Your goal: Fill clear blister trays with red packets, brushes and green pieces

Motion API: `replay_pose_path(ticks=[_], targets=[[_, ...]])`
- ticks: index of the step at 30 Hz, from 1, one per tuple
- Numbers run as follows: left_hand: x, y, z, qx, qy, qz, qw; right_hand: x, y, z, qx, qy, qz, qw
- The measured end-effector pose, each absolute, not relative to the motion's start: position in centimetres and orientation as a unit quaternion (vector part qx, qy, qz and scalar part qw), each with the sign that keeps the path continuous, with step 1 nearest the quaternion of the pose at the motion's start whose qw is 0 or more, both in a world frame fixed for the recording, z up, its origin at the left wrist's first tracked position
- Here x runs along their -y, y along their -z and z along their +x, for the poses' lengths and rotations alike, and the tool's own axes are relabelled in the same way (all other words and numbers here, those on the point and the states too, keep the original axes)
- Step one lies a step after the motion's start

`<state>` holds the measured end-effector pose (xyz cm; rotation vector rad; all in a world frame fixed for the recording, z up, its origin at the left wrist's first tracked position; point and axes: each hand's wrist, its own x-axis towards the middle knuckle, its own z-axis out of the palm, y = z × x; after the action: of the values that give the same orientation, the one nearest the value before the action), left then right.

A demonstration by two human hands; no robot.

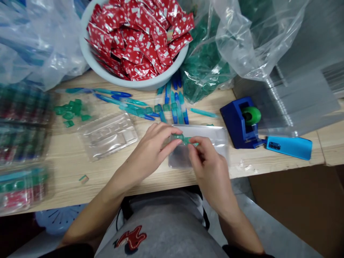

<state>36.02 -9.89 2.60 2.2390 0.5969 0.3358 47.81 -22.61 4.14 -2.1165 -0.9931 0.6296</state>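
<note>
My left hand (152, 150) and my right hand (206, 166) meet over a clear plastic tray (215, 138) near the table's front edge. Both pinch a small green piece (181, 138) between fingers and thumb, the left at its left end, the right at its right end. Just beyond the tray lie several blue and green pens (174, 109). A second clear plastic tray (107, 134) lies to the left of my left hand.
A grey bowl (91, 59) of red dotted packets stands at the back. Loose green pieces (70, 111) lie at left, filled trays (23, 143) stacked at far left. A blue tape dispenser (242, 123), a blue phone (290, 147) and plastic bags (242, 39) sit right.
</note>
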Motion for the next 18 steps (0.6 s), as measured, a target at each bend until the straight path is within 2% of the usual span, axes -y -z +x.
replay_pose_path(ticks=[3, 6, 8, 11, 14, 16, 18], targets=[[9.4, -2.4, 35.8, -0.209, -0.113, 0.902, 0.361, 23.9, -4.8, 50.1, 0.372, -0.218, -0.815, 0.387], [9.2, -2.3, 35.7, -0.200, -0.130, 0.919, 0.315, 24.6, -6.1, 53.3, 0.352, -0.129, -0.841, 0.391], [9.4, -2.4, 35.9, -0.185, -0.154, 0.929, 0.280, 23.8, -7.6, 55.7, 0.362, -0.020, -0.856, 0.368], [10.0, -2.4, 36.3, -0.148, -0.160, 0.942, 0.255, 20.1, -10.5, 59.3, 0.426, 0.117, -0.851, 0.285], [10.6, -2.4, 36.8, -0.142, -0.158, 0.948, 0.236, 14.3, -12.7, 62.4, 0.478, 0.060, -0.850, 0.216], [10.8, -2.4, 36.9, -0.144, -0.158, 0.950, 0.228, 10.6, -13.0, 63.8, 0.478, -0.082, -0.851, 0.200], [10.9, -2.4, 36.8, -0.151, -0.154, 0.946, 0.243, 7.5, -12.1, 64.6, 0.474, -0.176, -0.835, 0.220]])
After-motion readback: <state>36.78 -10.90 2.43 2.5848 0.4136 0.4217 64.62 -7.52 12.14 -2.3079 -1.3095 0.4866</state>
